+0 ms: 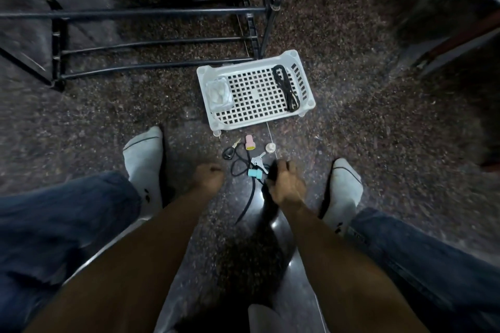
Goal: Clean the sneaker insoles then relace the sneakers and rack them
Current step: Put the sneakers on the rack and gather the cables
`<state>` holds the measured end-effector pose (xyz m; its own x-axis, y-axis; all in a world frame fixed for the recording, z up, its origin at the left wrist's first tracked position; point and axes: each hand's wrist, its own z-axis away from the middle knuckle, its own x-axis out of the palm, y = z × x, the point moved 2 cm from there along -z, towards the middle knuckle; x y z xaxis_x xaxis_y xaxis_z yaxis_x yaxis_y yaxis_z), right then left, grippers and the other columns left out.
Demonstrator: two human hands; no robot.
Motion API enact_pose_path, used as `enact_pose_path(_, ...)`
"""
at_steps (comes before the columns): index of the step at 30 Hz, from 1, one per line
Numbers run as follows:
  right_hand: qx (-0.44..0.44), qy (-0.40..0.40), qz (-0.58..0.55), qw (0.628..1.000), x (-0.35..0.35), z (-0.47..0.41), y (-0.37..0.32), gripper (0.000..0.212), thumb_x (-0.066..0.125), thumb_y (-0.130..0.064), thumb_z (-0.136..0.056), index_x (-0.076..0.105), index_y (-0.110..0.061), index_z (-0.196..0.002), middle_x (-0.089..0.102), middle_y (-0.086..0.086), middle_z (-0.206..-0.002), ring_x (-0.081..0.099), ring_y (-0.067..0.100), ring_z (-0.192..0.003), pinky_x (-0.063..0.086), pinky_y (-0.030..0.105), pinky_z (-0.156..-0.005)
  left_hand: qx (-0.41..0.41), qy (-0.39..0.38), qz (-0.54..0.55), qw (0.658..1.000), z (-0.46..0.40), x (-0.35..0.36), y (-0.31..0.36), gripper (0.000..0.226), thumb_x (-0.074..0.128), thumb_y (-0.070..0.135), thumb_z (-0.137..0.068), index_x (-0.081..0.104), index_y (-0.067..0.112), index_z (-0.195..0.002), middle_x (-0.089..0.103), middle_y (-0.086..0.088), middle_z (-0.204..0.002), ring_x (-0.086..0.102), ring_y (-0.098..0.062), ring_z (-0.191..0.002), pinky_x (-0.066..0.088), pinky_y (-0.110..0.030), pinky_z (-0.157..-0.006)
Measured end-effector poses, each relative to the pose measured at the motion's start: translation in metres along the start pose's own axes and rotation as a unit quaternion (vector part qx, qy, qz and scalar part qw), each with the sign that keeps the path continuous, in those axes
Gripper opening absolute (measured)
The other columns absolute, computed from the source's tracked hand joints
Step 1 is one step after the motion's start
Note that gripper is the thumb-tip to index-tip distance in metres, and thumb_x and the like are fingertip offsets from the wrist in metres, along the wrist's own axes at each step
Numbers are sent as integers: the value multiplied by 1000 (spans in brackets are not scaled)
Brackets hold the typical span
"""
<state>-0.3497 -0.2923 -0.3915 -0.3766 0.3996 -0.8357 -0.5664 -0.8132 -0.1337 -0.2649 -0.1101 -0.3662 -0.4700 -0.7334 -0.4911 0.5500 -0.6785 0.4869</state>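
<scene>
Where keys lie, no legible writing

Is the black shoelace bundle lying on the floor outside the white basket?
No, the black shoelace bundle lies inside the white basket, along its right side.

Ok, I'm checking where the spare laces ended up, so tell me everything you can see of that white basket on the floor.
The white basket is a shallow rectangular plastic tray with a grid-perforated base, slotted walls and small round feet. It sits upright on the speckled floor, slightly skewed, just in front of the black shoe rack. Inside, a bundled black shoelace lies along its right side and a clear packet of white items on the left. Neither hand touches it.
</scene>
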Motion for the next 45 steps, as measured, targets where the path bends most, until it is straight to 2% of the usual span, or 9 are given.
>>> enact_pose_path(10, 56, -128, -211, 967, 7, 4, 0, 10, 71, -27, -78, 73, -18, -84, 73, 6, -96, 67, 24, -92, 54, 33, -85, 25, -31, 4, 999, 15, 5, -28, 23, 55, -3, -90, 70, -3, -107, 67, -18, -115, 61, -26, -106, 33, -18, -69)
enact_pose_path(15, 46, -214, -295, 930, -21, 32, 4, 22, 65, 0, -82, 58, -9, -63, 62, 5, -50, 56, 17, -45, 44, 30, -51, 26, -65, 23, 997, 37, 11, -14, 25, 53, 0, -90, 68, -2, -110, 68, -19, -108, 64, -27, -91, 41, -22, -64)
enact_pose_path(17, 31, -224, -292, 929, -38, 46, 2, 22, 62, 0, -83, 57, -10, -63, 61, 3, -47, 54, 14, -42, 39, 23, -47, 36, -78, 49, 995, 46, 15, -6, 29, 52, -2, -90, 66, 1, -115, 66, -15, -100, 60, -22, -77, 41, -20, -55)
enact_pose_path(24, -70, -260, -257, 928, -102, 82, -15, 24, 62, 3, -83, 57, -10, -64, 63, 7, -54, 58, 16, -48, 49, 25, -55, 180, -208, 15, 961, 87, 17, 19, 62, 43, -27, -80, 52, 3, -133, 60, -7, -120, 58, -13, -96, 42, -8, -59)
enact_pose_path(27, -117, -224, -273, 928, -136, 91, -25, 22, 63, 4, -83, 59, -11, -66, 67, 10, -64, 60, 19, -54, 50, 28, -62, 236, -241, 4, 941, 101, 14, 24, 41, 58, -19, -81, 62, 2, -115, 64, -1, -104, 59, -16, -95, 45, -14, -74)
enact_pose_path(30, -144, -176, -300, 926, -169, 98, -27, 22, 60, 4, -85, 60, -9, -68, 69, 16, -73, 63, 21, -61, 54, 31, -66, 258, -200, -15, 945, 106, 0, 31, 3, 66, 9, -89, 68, 10, -92, 57, 7, -72, 51, -7, -65, 38, -20, -60)
enact_pose_path(34, -140, -77, -351, 923, -209, 102, -18, 20, 60, 4, -84, 58, -9, -69, 66, 12, -71, 65, 19, -64, 52, 25, -55, 231, -129, -56, 963, 102, -35, 41, 9, 60, 20, -94, 62, 14, -88, 53, 2, -70, 45, -8, -58, 32, -14, -44)
enact_pose_path(40, -52, 133, -371, 918, -227, 92, -2, 21, 69, -13, -84, 57, -18, -67, 65, 2, -63, 56, 14, -55, 44, 27, -56, 232, -121, 48, 964, 114, -67, 64, 13, 57, 9, -95, 66, 1, -93, 67, 3, -61, 62, -6, -59, 46, -15, -62)
enact_pose_path(45, -33, 103, -306, 946, -211, 94, -5, 21, 67, -13, -87, 56, -19, -70, 60, 0, -72, 53, 13, -62, 39, 21, -54, 276, -156, 48, 947, 145, -80, 98, 25, 53, 17, -98, 62, -4, -108, 65, -6, -63, 62, -7, -47, 42, -14, -45)
